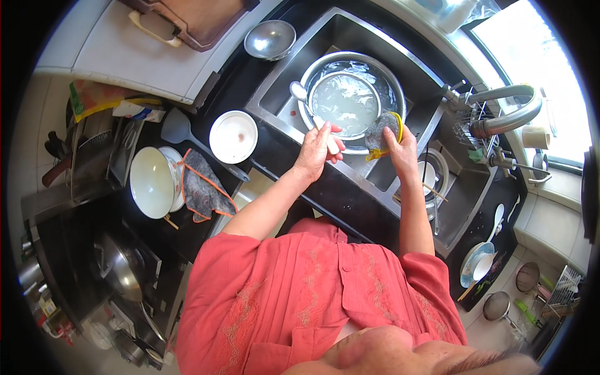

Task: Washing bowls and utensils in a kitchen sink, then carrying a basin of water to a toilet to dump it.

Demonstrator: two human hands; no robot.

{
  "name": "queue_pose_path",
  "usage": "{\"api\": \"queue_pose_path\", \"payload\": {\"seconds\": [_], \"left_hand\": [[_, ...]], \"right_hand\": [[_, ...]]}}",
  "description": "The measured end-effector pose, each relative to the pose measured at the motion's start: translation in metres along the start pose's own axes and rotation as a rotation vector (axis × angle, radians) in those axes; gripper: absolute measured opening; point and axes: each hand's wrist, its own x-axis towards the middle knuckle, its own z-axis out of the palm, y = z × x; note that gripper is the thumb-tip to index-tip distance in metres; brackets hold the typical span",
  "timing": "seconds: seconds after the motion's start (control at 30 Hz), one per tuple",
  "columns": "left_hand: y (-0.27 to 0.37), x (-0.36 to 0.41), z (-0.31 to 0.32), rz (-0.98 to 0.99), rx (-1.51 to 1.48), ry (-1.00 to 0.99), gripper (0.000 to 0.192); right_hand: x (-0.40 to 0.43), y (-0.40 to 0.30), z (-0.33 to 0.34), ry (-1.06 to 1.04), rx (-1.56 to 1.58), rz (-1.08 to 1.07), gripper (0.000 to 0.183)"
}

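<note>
My left hand (315,151) is closed around the pale handle of a metal spoon (298,92), whose bowl points up and away from me. In my right hand (401,150) is a grey scrubbing cloth (378,133) with yellow trim, pinched under the thumb. Both hands are over the near rim of a large metal basin (397,84) standing in the left sink bowl (323,42). Water fills the basin, and a smaller round vessel (379,101) with cloudy water sits inside it.
A metal bowl (270,40), white bowl (233,137), grey spatula (178,125) and orange-edged cloth (204,185) lie left of the sink. The right sink bowl (461,218) holds dishes and chopsticks. The curved faucet (532,110) stands behind it. Further right is a plate with a cup (482,266).
</note>
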Motion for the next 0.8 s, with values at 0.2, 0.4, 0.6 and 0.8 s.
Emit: {"api": "queue_pose_path", "payload": {"seconds": [0.2, 0.4, 0.6, 0.8], "left_hand": [[0.006, 0.026, -0.015, 0.015, -0.139, 0.06, 0.042], [0.039, 0.068, -0.045, 0.073, -0.308, 0.217, 0.043], [0.056, 0.081, -0.041, 0.228, -0.521, 0.338, 0.047], [0.086, 0.114, -0.055, 0.428, -0.65, 0.569, 0.049]], "right_hand": [[0.004, 0.015, -0.001, 0.037, -0.084, 0.036, 0.023], [0.008, 0.019, 0.014, -0.031, -0.086, 0.089, 0.024], [0.013, 0.022, 0.011, -0.012, -0.078, 0.078, 0.027], [0.012, 0.031, 0.007, -0.019, -0.08, 0.124, 0.025]]}}
